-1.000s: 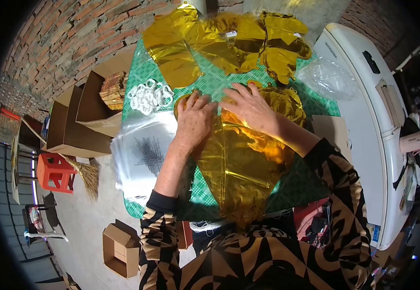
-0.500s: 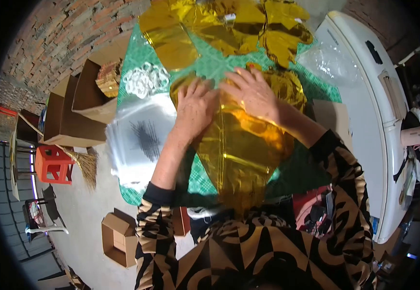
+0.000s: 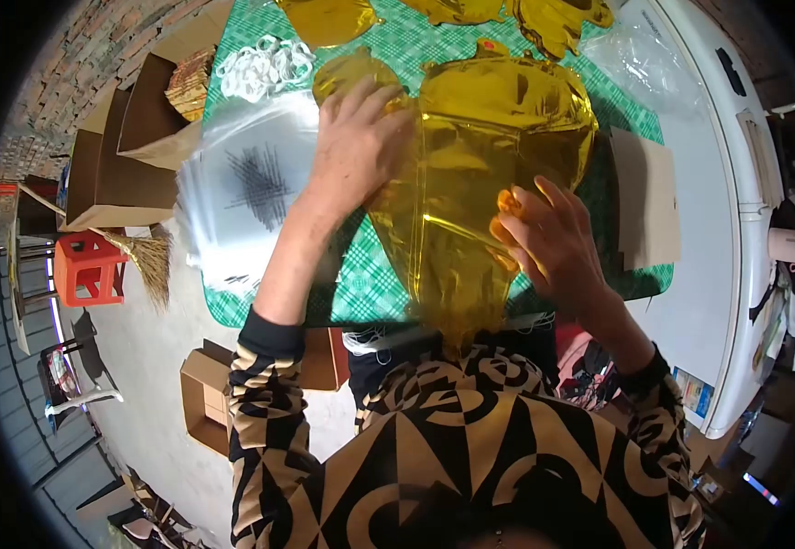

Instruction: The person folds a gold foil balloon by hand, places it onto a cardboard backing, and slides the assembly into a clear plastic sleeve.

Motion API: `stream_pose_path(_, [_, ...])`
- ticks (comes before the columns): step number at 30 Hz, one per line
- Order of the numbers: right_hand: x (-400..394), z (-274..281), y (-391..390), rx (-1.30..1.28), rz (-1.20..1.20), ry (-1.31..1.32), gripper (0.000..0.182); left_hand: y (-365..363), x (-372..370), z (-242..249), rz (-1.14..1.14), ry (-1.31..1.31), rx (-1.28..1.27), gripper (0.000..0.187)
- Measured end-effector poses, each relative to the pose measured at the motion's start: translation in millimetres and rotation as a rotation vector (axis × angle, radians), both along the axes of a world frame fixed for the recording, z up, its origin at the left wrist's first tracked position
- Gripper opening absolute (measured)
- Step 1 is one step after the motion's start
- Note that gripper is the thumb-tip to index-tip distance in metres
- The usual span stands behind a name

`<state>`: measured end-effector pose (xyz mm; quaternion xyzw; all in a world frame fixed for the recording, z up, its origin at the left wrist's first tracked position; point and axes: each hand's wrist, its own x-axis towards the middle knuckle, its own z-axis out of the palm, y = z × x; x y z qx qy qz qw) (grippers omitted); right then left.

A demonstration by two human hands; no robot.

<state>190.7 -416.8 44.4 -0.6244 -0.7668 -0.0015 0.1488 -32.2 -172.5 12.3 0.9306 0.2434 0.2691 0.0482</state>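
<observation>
Gold foil (image 3: 470, 156) lies spread over the middle of the green worktop (image 3: 370, 284), its narrow end drawn to the near edge, right against the person's front. A sheet this thin, I'd say, wants a light, flat palm and slow strokes outward from the long crease; dragging with bent fingertips could pucker it or put a nail through. The near end deserves watching too, since it could snag on the clothing.

The left hand (image 3: 358, 137) rests over the foil's left part, fingers bent and fairly close together, blurred at the tips; its thumb is hidden, so I can't tell whether it presses or pinches. The right hand (image 3: 557, 242) is over the right side, fingers half curled, the gap to the thumb narrow; whether any foil is caught there I can't tell. Clear bags (image 3: 251, 183) lie just left, white loops (image 3: 263, 69) beyond them.
</observation>
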Motion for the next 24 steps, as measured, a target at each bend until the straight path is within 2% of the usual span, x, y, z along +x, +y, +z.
stream_pose_path(6, [-6.0,-2.5,-47.2,-0.019,-0.13,-0.005,0.045,-46.4,-31.5,12.6,-0.044,0.032,-0.077,0.033])
stream_pose_path(17, [-22.4,-11.6,-58.2,0.036,-0.126,0.001,0.044,-59.3,-42.2,13.7,-0.089,0.082,-0.128,0.029])
stream_pose_path(24, [-22.9,-12.7,-57.8,0.018,-0.123,0.007,0.044,-62.8,-40.9,17.6,-0.139,0.116,-0.169,0.042])
